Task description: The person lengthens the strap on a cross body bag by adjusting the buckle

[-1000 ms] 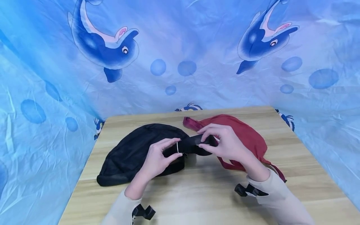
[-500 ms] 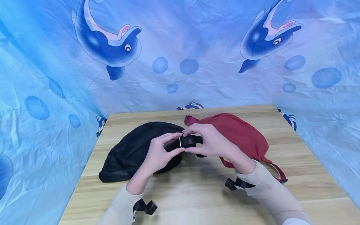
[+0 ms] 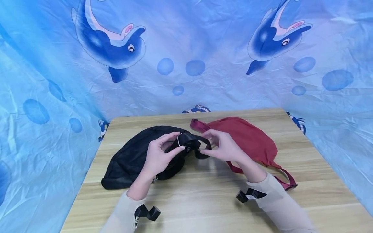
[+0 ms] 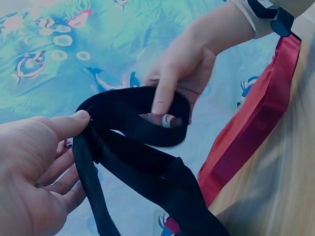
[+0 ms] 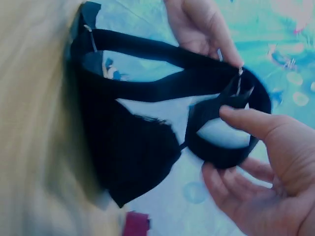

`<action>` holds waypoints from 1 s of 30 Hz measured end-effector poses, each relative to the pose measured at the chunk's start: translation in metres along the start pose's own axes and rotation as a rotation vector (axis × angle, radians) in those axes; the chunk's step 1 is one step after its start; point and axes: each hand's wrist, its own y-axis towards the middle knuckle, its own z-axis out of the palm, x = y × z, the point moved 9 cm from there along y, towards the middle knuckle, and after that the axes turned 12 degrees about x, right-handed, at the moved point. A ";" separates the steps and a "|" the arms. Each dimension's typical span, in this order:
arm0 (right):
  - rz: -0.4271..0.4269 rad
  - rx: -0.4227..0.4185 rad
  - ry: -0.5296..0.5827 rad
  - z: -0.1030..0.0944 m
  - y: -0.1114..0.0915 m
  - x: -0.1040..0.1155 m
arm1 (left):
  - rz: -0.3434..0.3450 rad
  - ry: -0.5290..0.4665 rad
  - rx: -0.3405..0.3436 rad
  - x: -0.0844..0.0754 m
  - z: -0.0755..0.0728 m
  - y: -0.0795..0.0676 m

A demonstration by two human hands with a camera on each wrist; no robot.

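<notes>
Black strap (image 3: 188, 139), looped, is held up at the right end of the black bag (image 3: 135, 153). Left hand (image 3: 158, 156) pinches it at the metal slider (image 3: 178, 141). Right hand (image 3: 225, 147), half open, curves about the loop (firm grip cannot be confirmed). Red bag (image 3: 250, 139) lies on the wooden table (image 3: 201, 207).

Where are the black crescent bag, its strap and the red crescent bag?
Black crescent bag (image 3: 135, 153), head view: main panel.
Strap (image 4: 156, 135), left wrist view: looped part.
Red crescent bag (image 3: 249, 137), head view: main panel.
</notes>
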 end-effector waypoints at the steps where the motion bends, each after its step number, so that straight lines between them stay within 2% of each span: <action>1: 0.025 -0.011 0.052 0.000 0.001 -0.005 | -0.008 -0.015 0.000 0.002 -0.001 0.000; 4: 0.007 -0.071 0.270 -0.004 0.009 -0.001 | -0.036 -0.033 0.018 0.006 -0.001 -0.001; 7: -0.180 -0.047 0.518 -0.008 0.022 0.025 | -0.041 -0.055 0.056 0.009 0.001 -0.001; 10: -0.360 0.022 0.575 -0.007 0.029 0.037 | -0.033 -0.068 0.085 0.009 0.004 0.000; 12: -0.436 0.055 0.568 -0.004 0.029 0.026 | -0.033 -0.083 0.083 0.008 0.003 0.001; 13: -0.454 0.063 0.516 -0.001 0.027 0.016 | -0.038 -0.096 0.074 0.008 0.002 0.001; 16: -0.384 0.134 0.408 0.017 0.023 -0.013 | -0.072 -0.173 0.008 0.012 -0.006 0.000; 19: -0.260 0.143 0.219 0.034 0.022 -0.024 | -0.093 -0.272 -0.073 0.016 -0.014 -0.002; 22: -0.146 0.090 0.272 0.038 0.024 -0.022 | -0.100 -0.323 -0.120 0.016 -0.016 -0.004; 24: -0.162 0.056 0.449 0.033 0.026 -0.013 | -0.109 -0.328 -0.124 0.017 -0.014 -0.004; 26: -0.233 0.058 0.624 0.027 0.029 0.003 | -0.122 -0.342 -0.117 0.018 -0.010 -0.005; 28: -0.321 0.039 0.627 0.020 0.032 0.021 | -0.124 -0.383 -0.105 0.021 -0.005 -0.004; 30: -0.409 0.034 0.532 0.017 0.034 0.038 | -0.118 -0.429 -0.094 0.022 -0.001 -0.003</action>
